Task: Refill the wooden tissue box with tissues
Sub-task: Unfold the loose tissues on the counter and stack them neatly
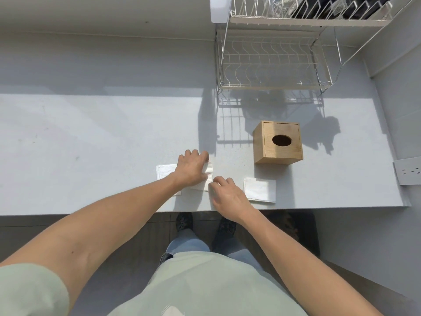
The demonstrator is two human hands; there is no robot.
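Observation:
The wooden tissue box (278, 142) stands upright on the white counter (91, 144), its oval top opening dark, no tissue showing in it. Three folded white tissues lie near the counter's front edge. My left hand (192, 168) lies on the middle tissue (208, 172), fingers curled over its far edge. My right hand (227, 196) touches that tissue's near right corner with its fingertips. Another tissue (165, 171) shows to the left, partly under my left wrist. A third tissue (260, 189) lies to the right, in front of the box.
A white wire dish rack (273, 65) stands at the back right, behind the box. A wall socket plate (409, 173) is on the right wall. The counter's front edge runs just below my hands, with the floor and my feet beneath.

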